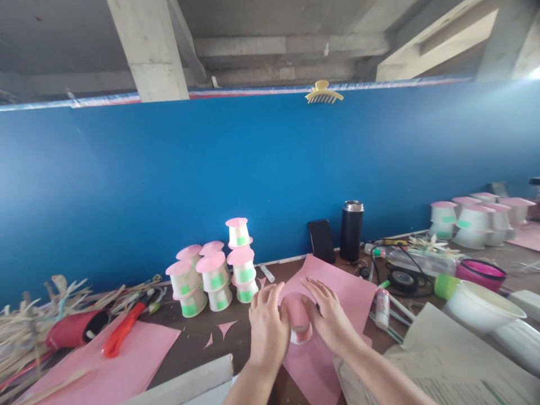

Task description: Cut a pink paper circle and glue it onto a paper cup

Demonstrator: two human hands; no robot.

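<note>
Between my two hands stands a small white paper cup (307,336) with a pink paper piece (297,311) over its top. My left hand (268,315) curves against its left side, thumb on the pink paper. From the right, my right hand (331,315) presses its thumb and fingers to the same cup. Under it lie pink paper sheets (346,289). Left of my hands, several white paper cups (217,281) with pink tops and green patches stand stacked. Pink paper scraps (226,328) lie in front of them.
A black bottle (351,232) and a phone (321,241) stand by the blue partition (261,163). At left are a red-handled tool (122,332) and pink sheets. White tubs (489,304), a plastic bottle (422,261) and more topped cups (475,219) are at right.
</note>
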